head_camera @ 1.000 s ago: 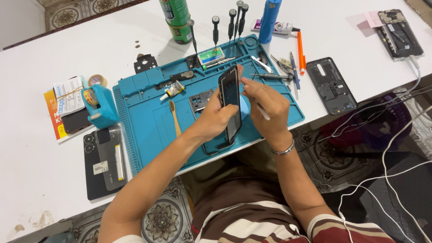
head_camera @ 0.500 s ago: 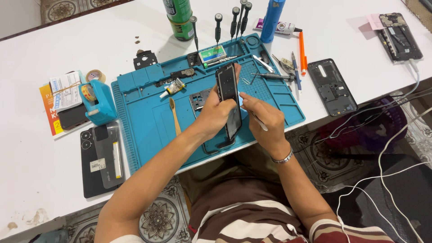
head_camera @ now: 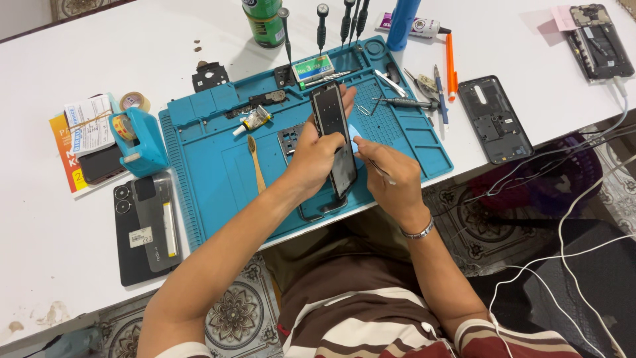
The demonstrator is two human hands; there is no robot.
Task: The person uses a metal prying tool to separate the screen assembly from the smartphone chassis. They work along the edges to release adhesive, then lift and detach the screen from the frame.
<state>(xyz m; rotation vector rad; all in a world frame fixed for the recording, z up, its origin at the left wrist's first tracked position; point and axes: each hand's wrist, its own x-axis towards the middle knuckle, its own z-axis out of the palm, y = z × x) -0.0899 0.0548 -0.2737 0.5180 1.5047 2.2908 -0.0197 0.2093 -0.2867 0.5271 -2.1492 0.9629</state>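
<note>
My left hand [head_camera: 317,154] grips a black phone screen panel [head_camera: 333,132], held nearly upright over the blue repair mat [head_camera: 218,166]. My right hand [head_camera: 386,174] sits just right of the panel and pinches a thin metal tool [head_camera: 379,168] against the panel's right edge. A dark phone frame [head_camera: 291,140] lies on the mat under my hands. A wooden-handled brush [head_camera: 256,163] and a small glue tube [head_camera: 253,120] lie on the mat to the left.
A blue tape dispenser [head_camera: 140,140] and two phones [head_camera: 142,225] lie left of the mat. A black phone back cover [head_camera: 494,118] lies right of it, an opened phone [head_camera: 599,41] at far right with white cables. Screwdrivers [head_camera: 320,23], a green can [head_camera: 264,21], a blue bottle stand behind.
My right hand has slid down along the panel's right edge with the thin tool. My left hand keeps its grip on the panel.
</note>
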